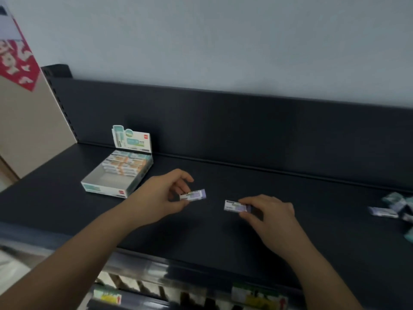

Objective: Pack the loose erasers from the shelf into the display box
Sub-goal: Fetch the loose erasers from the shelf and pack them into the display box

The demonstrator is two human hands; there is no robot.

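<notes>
Two bare forearms reach in from the bottom edge over a dark shelf (223,238). The left hand (161,198) pinches one eraser (193,195) between thumb and fingers (186,175), holding it by its left end; the purple tip of this eraser points right. The right hand (268,214) pinches a second eraser (234,206) by its right end, thumb below and fingers on top, with the white sleeve end pointing left. The two erasers are near each other but apart, both low over the middle of the shelf; whether either touches the surface cannot be told.

Left of the left hand stands one display box (105,189) with its printed header card upright at the back. Its rear half is filled with rows of packed erasers (126,163), too blurred to count, and the front half shows bare white floor.

At the far right edge of the shelf lies a small heap of loose erasers (393,205), at least three, blurred and partly cut off by the frame. A dark back panel (223,121) rises behind the shelf.
</notes>
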